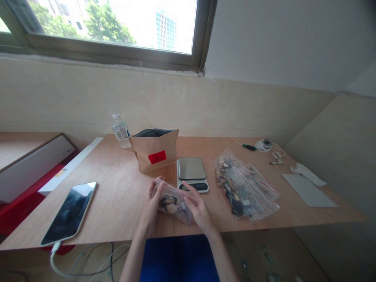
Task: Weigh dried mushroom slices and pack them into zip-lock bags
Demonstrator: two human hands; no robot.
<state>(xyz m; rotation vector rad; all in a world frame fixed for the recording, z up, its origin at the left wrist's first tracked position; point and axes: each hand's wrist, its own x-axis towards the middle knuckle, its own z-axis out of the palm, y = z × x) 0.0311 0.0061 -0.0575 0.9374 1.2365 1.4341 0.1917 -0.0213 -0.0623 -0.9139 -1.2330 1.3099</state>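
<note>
Between my hands is a clear zip-lock bag point(174, 207) with brown, dark and pale pieces inside; what they are I cannot make out. My left hand point(153, 197) pinches the bag's upper left corner. At its upper right edge, my right hand point(197, 205) grips the bag with the thumb on the front and the index finger stretched out. Just behind the bag sits a kitchen scale point(192, 172) with a metal plate and a dark button panel, partly covered by my fingers. A brown paper pouch point(155, 150) with a red label stands upright, its top gaping.
More filled zip-lock bags point(243, 188) lie piled to the right. A plastic bottle point(121, 131), a plugged-in tablet point(70, 213), a screwdriver point(249, 147), a white camera point(263, 145) and a white sheet point(309, 191) are around the table point(117, 219).
</note>
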